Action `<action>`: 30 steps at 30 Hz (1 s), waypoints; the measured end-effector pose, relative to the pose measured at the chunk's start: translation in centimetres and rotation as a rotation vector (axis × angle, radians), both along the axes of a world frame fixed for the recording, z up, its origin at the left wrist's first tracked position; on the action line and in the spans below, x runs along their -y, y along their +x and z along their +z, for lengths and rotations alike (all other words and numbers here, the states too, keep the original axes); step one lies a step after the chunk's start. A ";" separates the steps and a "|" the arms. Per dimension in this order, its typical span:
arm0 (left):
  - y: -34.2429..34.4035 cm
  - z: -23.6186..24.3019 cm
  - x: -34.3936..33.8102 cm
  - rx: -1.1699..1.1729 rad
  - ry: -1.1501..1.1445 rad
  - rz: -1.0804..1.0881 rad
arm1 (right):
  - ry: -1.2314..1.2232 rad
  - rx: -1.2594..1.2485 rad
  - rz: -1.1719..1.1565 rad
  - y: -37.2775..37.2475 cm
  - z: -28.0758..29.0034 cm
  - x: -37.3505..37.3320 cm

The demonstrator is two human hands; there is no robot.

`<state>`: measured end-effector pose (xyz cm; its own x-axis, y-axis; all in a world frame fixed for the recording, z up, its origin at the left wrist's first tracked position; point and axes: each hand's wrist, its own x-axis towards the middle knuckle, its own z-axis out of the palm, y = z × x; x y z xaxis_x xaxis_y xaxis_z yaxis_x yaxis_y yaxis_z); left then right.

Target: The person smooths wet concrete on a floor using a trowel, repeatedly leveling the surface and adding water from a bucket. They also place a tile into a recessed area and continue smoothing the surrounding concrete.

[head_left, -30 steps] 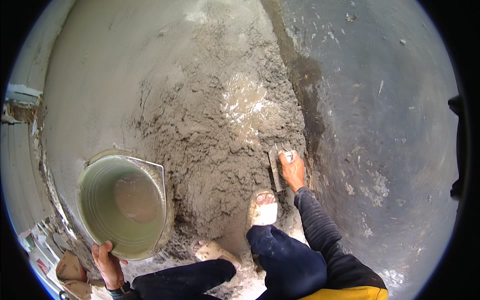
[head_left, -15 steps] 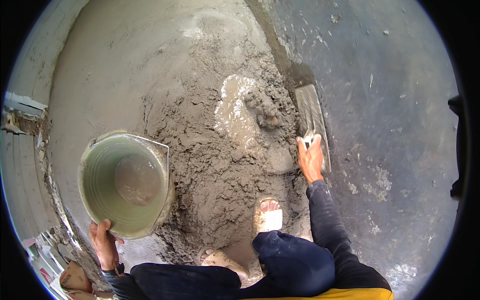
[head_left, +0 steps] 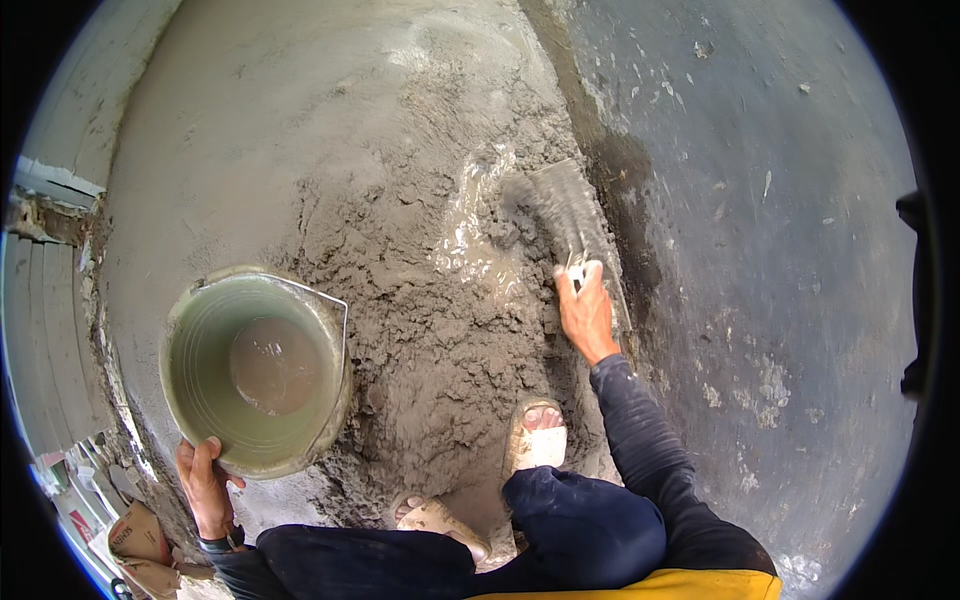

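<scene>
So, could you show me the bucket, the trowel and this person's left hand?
Bucket [head_left: 200, 370]: head view, on its greenish inner wall.
Trowel [head_left: 576, 212]: head view, on its blade, slightly blurred.
Left hand [head_left: 208, 493]: head view, middle of the hand, near the thumb's base.

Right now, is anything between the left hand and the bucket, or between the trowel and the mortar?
Nothing visible: the left hand holds the bucket by its rim; the right hand grips the trowel, its blurred blade over the mortar.
</scene>
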<state>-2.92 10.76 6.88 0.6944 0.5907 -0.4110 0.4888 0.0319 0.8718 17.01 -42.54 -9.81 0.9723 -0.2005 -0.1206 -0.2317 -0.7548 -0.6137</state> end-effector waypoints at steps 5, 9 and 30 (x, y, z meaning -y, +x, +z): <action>0.5 0.6 0.8 -0.012 0.023 0.030 | -0.301 0.056 0.295 3.8 -3.2 -0.1; 0.6 1.1 1.2 -0.019 0.012 0.031 | -0.279 -0.030 0.121 11.3 -4.6 1.0; 1.9 1.7 2.0 0.010 0.043 0.004 | 0.677 -0.449 0.024 16.0 -0.5 -0.3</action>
<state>-1.02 8.73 8.57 0.6962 0.6100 -0.3783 0.4800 -0.0039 0.8772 33.05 -42.28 -10.29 0.8055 0.0759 -0.5877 -0.5527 -0.2614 -0.7913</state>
